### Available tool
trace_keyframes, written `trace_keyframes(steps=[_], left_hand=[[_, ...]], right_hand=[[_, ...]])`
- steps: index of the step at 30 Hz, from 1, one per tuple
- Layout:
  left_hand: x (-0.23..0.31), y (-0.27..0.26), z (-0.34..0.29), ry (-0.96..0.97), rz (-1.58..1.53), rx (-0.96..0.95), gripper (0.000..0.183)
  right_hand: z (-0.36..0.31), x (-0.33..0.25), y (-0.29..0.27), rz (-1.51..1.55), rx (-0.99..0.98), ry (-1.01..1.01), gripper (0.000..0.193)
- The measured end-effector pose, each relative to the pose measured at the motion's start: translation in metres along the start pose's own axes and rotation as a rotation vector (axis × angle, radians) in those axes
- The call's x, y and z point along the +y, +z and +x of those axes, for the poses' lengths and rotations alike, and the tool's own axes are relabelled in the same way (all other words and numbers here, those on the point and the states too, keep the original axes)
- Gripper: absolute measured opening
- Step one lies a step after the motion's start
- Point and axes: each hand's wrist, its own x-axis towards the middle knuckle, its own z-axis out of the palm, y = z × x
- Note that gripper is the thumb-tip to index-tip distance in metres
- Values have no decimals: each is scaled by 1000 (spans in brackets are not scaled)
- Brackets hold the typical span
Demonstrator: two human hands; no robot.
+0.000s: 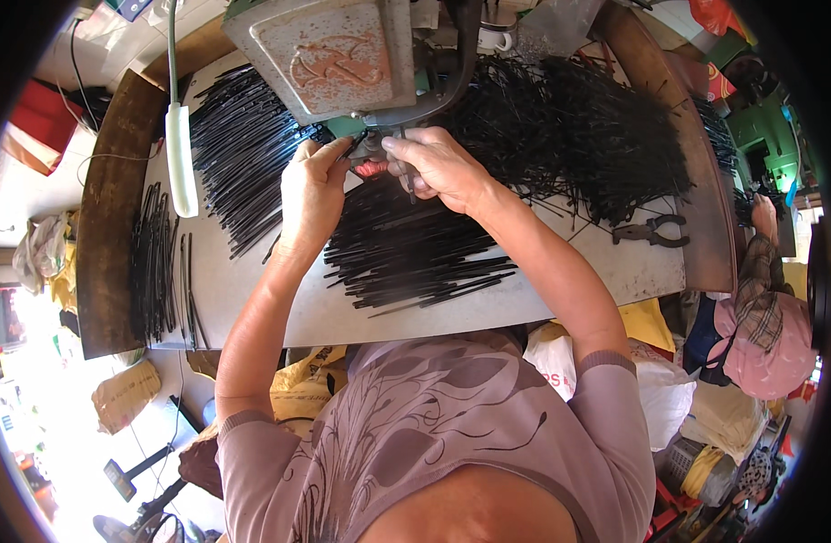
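A thin, straight black rod (356,143) sits below the machine head, its far end close to a small grey metal working part. The person's left hand (318,176) holds it in a narrow grip, thumb and forefinger pinched together. Just to the right, the right hand (442,170) has its thumb and curled fingers closed around a slim dark-grey metal piece (406,172); whether that piece belongs to the machine, I cannot tell. A small bright red part (371,168) shows between the two hands.

Above them hangs a weathered grey metal housing (320,59) with a raised reddish emblem. Around the hands lie heaps of similar black rods: a slanting pile (239,154) on the left, another (411,249) nearer the person, and a large tangled heap (578,136) on the right. Dark-handled metal pliers (652,232) lie beside that heap. All rest on a pale-topped desk (605,276) with raised brown wooden sides (117,217). A white tubular lamp (182,163) hangs over its left part. Farther right, a co-worker in pink and plaid (764,335) reaches toward a green machine (764,136).
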Motion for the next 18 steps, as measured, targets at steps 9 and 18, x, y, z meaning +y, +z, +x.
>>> trace_keyframes(steps=[9, 18], left_hand=[[-2, -1, 4, -35, -39, -46, 24], [0, -1, -1, 84, 131, 4, 23]], right_hand=[[3, 0, 0, -10, 20, -13, 22], [-3, -5, 8, -22, 64, -6, 22]])
